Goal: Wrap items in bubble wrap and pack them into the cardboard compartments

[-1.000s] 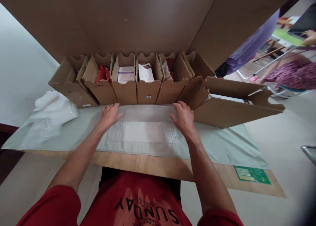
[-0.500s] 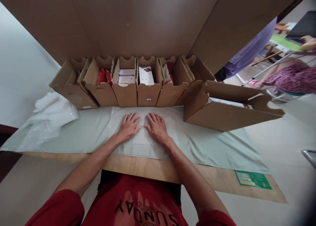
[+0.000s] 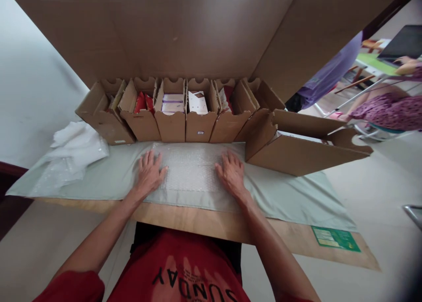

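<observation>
A sheet of clear bubble wrap [image 3: 191,170] lies flat on a pale green cloth [image 3: 290,196] that covers the wooden table [image 3: 211,225]. My left hand [image 3: 149,175] rests palm down on the sheet's left end, fingers stretched out. My right hand [image 3: 231,174] lies flat on its right end, fingers spread too. Neither hand holds anything. Just behind the sheet stands a row of open cardboard bins [image 3: 171,126] with small boxes and red packets inside.
A large cardboard wall [image 3: 184,34] rises behind the bins. A long cardboard box [image 3: 303,154] lies on its side at the right. Crumpled white plastic [image 3: 74,150] sits at the left. A green label [image 3: 334,239] is on the table's right corner. Other people sit at the far right.
Both hands met at the middle of the bubble wrap half a second ago and have now slid apart to its ends, flat on the sheet.
</observation>
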{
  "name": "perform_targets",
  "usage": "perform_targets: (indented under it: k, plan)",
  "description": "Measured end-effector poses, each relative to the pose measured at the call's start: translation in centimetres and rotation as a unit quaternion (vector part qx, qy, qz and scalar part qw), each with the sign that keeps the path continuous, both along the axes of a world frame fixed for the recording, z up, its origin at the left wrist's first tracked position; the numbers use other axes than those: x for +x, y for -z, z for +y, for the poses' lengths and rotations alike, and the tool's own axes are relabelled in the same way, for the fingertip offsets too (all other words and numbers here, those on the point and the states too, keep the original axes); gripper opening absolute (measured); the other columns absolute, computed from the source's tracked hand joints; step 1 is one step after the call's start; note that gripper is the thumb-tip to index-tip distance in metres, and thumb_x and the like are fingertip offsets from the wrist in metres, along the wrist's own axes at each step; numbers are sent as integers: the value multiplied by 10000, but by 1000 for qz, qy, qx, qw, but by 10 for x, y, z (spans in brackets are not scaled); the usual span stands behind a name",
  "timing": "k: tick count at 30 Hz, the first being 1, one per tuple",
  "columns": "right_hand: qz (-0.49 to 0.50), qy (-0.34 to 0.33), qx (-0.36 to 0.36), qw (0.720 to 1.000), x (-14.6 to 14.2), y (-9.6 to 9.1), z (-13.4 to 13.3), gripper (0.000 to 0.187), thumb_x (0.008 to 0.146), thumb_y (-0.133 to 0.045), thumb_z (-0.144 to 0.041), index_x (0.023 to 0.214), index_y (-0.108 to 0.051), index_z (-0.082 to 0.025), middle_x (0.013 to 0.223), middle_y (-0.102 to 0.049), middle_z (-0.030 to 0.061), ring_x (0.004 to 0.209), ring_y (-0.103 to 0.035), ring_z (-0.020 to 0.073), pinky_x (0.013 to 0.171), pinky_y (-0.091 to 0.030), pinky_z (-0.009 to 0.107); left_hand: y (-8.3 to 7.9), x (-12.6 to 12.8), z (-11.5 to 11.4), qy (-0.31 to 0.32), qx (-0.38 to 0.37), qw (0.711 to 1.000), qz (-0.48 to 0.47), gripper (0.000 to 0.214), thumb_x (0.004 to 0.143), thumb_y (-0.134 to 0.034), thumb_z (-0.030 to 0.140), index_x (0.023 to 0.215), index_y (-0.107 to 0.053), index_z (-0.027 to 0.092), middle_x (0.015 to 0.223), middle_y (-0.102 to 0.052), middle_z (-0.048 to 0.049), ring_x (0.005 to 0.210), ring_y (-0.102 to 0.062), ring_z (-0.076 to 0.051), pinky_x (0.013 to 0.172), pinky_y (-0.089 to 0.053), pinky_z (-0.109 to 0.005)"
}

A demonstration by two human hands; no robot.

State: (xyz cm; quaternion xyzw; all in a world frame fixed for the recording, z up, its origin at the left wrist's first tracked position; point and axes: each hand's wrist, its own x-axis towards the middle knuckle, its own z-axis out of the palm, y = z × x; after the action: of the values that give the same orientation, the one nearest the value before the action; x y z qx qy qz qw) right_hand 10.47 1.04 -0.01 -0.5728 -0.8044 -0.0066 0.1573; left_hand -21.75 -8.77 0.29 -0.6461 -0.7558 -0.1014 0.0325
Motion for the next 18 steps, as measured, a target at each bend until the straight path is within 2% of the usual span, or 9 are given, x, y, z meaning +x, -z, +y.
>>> perform_targets:
  k: [5,8,10,13,15,18]
  plan:
    - [-27,-95,-32,995,-39,-11,-4,522,1024,-458,-390,1488,-514,-158,1582,-457,185,1447,-414,349,1123,-361,493,-1,27,7,116,-33,992,-22,564,998,-470,404,1505,-488,157,1634,-387,-205,1543,-299,-376,1233,-233,-600]
    - [-43,-119,-59,990,-40,-6,-6,498,1021,-473,-383,1461,-548,-163,1564,-487,173,1446,-420,336,1145,-340,487,4,24,-1,157,-58,986,-21,530,1008,-464,392,1503,-498,203,1633,-411,-160,1538,-322,-345,1236,-241,-587]
    - [-39,-99,-52,993,-24,-2,-9,489,1016,-471,-376,1441,-564,-152,1552,-502,177,1434,-435,342,1132,-348,500,6,12,-14,154,-60,986,-23,531,1010,-461,390,1509,-491,209,1640,-402,-150,1542,-318,-330,1235,-259,-570]
    - [-22,-81,-27,996,14,-1,-19,437,1004,-474,-360,1361,-626,-159,1487,-571,177,1372,-500,352,1069,-395,506,3,-9,-37,151,-63,986,-38,509,985,-505,388,1460,-548,210,1613,-446,-151,1517,-366,-332,1215,-303,-570]
    - [-14,-114,-25,993,38,-5,-30,381,992,-496,-343,1277,-676,-167,1399,-642,169,1294,-567,342,1006,-433,483,-1,-18,-51,162,-49,984,-49,439,951,-554,343,1366,-629,224,1537,-542,-143,1465,-442,-341,1198,-324,-587]
    - [-14,-206,-33,978,57,-13,-49,318,969,-538,-280,1219,-704,-175,1292,-710,140,1186,-638,308,936,-455,435,-8,-20,-59,203,-18,977,-58,324,909,-567,207,1195,-716,242,1349,-688,-124,1322,-582,-325,1158,-378,-581]
